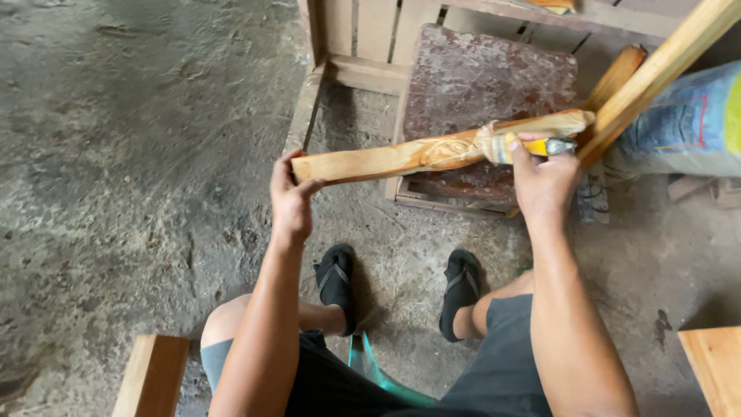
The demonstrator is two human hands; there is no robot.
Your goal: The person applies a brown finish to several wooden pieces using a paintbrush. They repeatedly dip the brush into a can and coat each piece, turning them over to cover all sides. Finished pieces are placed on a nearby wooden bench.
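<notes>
A carved wooden furniture leg lies nearly level in front of me, its far end resting near a slanted wooden bar. My left hand grips the near squared end of the leg. My right hand holds a yellow-handled tool wrapped with a strip of sandpaper against the leg's carved part. I sit with both feet in black sandals on the concrete floor.
A reddish worn board lies on a wooden frame behind the leg. A blue printed sack sits at right. Wooden pieces show at lower left and lower right. A green stool edge is under me.
</notes>
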